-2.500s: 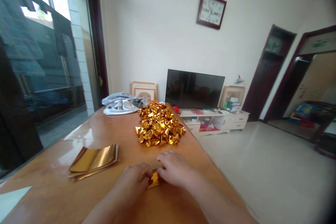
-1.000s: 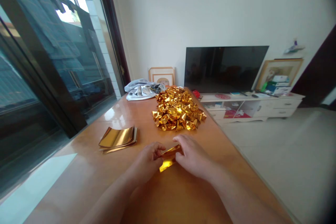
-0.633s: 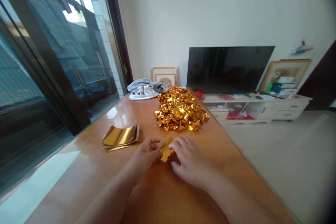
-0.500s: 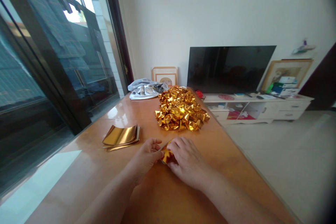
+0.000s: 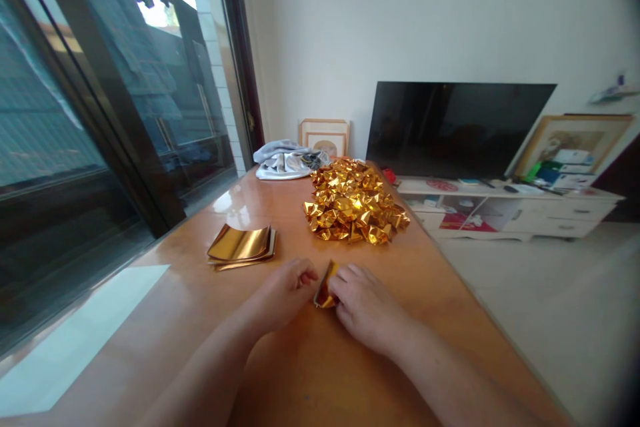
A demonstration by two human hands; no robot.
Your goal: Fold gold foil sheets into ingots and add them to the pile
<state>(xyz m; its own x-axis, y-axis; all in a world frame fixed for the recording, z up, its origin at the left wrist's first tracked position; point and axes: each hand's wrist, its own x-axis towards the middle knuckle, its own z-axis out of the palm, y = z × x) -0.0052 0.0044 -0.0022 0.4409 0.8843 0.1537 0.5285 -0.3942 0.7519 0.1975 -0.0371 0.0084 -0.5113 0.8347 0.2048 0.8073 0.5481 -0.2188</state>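
Both hands pinch gold foil piece on table.

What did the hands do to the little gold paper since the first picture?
The gold paper went from lying flat under both hands to being lifted, then folded smaller; now it stands on edge, pinched by the right hand, with the left hand at its side. The pile of folded gold pieces, the stack of gold sheets and the grey cloth stayed put on the table.

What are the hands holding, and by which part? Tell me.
A small folded piece of gold foil paper, on the table. The right hand pinches its right edge; the left hand is at its left side, contact unclear.
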